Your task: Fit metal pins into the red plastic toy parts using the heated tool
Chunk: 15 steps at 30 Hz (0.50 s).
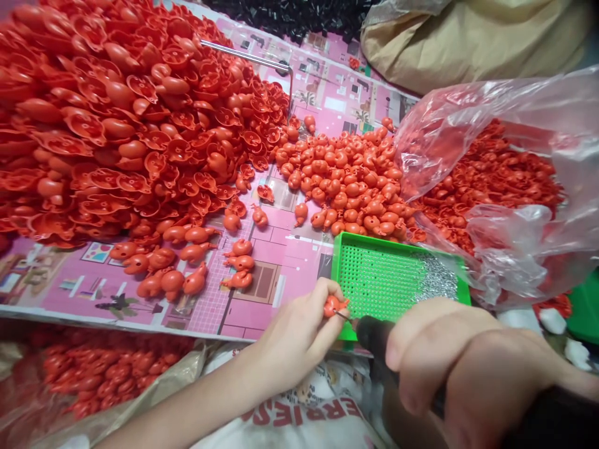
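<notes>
Two bare hands right up close, and here's the action: the left hand (292,333) has its fingers pinched firmly on a small orange-red plastic figure (334,306), held just over the edge of the tray, while the right hand (468,355) is clenched around a dark tool handle (374,337), its thin metal tip (345,315) touching that figure! Directly below the wrists lies a white printed cloth (299,411) with red lettering, and down on the left sits a sack of orange-red parts (103,368). Just past the hands, a green perforated tray (388,274) carries a patch of tiny silver pins (435,279) at its far side, with a clear plastic bag (515,187) of red parts crowding in beside it. Farther out, loose orange-red bodies (341,181) spread across a pink printed sheet (276,280), next to a towering mound of hollow red shells (116,143) and a bent steel rod (253,56). At the very back: a tan sack (468,37) and a heap of black parts (281,12).
</notes>
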{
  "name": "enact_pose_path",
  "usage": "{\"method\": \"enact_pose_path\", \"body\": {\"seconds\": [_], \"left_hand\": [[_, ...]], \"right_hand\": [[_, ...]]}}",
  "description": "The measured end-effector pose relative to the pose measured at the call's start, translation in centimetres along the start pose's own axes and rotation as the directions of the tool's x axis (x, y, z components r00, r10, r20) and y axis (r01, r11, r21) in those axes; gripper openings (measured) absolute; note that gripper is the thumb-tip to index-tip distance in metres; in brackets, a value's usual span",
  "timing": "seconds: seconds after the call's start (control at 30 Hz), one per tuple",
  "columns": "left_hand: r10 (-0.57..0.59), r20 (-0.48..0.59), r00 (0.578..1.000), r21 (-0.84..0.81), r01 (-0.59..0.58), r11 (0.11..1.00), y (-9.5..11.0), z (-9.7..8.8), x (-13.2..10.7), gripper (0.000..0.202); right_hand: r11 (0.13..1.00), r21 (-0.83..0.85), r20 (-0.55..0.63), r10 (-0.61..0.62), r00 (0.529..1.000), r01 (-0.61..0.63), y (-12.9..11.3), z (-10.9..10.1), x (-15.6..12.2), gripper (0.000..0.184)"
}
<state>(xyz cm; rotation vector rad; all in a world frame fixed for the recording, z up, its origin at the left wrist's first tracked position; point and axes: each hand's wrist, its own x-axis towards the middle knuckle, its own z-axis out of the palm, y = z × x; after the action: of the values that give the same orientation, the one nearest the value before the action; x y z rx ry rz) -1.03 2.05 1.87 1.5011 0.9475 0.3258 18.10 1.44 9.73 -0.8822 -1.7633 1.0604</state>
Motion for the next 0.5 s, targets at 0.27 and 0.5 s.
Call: {"method": "enact_pose_path", "body": {"seconds": [0.27,0.5], "left_hand": [[0.082,-0.02,0.996,-0.034,-0.082,0.996,-0.2,0.3,0.0,0.01],[0.055,0.018,0.998,0.081,-0.056,0.995,0.4,-0.4,-0.4,0.006]], "right_hand": [[0.997,0.043,-0.181,0.073,0.981,-0.067,0.2,2.3,-0.8,0.021],[0.999,0.037,-0.076,0.0,0.997,0.003,1.4,0.0,-1.9,0.03]]}}
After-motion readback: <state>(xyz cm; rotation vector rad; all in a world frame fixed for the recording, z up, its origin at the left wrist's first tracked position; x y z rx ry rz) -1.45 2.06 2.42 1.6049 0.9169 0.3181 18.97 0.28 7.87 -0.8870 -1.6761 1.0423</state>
